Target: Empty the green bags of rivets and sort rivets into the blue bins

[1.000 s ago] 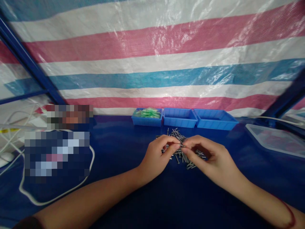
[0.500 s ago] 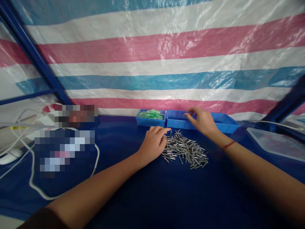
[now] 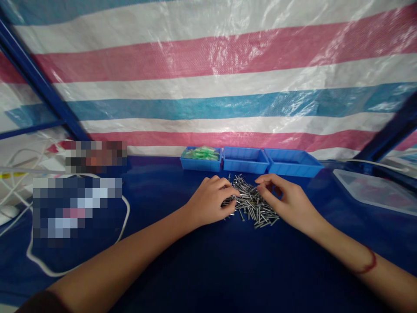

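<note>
A loose pile of silver metal nails lies on the dark blue tabletop between my two hands. My left hand rests at the pile's left side, its fingers curved over the nearest nails and the thumb apart from them. From the right, my right hand reaches to the pile's upper right edge. Its thumb and index fingertips are close together with a small gap, and I see nothing held between them. The other fingers of that hand are partly hidden behind the thumb and index finger.
Behind the pile stand three blue bins: the left bin with green pieces, a middle bin and a right bin. A translucent lid lies right. White cables and a mouse are left.
My right hand has come down from over the middle bin to the pile. My left hand has shifted slightly right, further over the nails. The view has moved a little.
</note>
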A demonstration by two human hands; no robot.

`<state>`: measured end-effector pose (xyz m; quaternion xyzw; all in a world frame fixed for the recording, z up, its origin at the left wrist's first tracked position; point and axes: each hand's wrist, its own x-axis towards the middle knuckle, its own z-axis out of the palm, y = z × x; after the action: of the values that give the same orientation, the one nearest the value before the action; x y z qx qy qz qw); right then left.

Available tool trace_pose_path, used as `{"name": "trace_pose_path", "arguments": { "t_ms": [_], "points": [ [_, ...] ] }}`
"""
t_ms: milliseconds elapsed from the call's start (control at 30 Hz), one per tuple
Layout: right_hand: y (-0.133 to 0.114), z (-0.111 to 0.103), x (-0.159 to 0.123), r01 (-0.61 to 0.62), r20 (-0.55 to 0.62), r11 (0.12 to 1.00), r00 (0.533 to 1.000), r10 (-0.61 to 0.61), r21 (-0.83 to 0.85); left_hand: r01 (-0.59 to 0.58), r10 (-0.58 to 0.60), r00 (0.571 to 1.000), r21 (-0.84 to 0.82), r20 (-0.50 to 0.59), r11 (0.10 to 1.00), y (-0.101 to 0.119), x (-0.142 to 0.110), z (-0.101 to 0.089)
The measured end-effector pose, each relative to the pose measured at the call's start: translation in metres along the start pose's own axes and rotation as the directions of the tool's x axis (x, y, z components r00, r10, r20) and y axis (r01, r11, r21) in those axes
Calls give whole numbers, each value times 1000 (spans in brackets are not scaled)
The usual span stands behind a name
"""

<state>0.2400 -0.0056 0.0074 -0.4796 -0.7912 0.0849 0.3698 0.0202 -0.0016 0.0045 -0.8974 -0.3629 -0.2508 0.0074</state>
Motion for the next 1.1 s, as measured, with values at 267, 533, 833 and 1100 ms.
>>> {"name": "trace_pose_path", "arguments": {
  "t_ms": [267, 533, 833, 1100],
  "points": [
    [-11, -8, 1, 180, 140, 983, 973, -185, 47, -86, 85, 996, 27, 24, 996, 16, 0, 2],
    [-17, -12, -4, 382, 389, 922, 861, -328, -69, 45, -45, 999, -70, 6, 997, 23, -4, 11],
    [-13, -11, -3, 421, 438, 898, 836, -330, -129, 81, -85, 996, -112, -32, 990, 23, -4, 11],
    [-13, -11, -3, 455, 427, 879, 829, -360, -142, 119, -123, 992, -128, -27, 985, 22, -4, 11]
  ]
}}
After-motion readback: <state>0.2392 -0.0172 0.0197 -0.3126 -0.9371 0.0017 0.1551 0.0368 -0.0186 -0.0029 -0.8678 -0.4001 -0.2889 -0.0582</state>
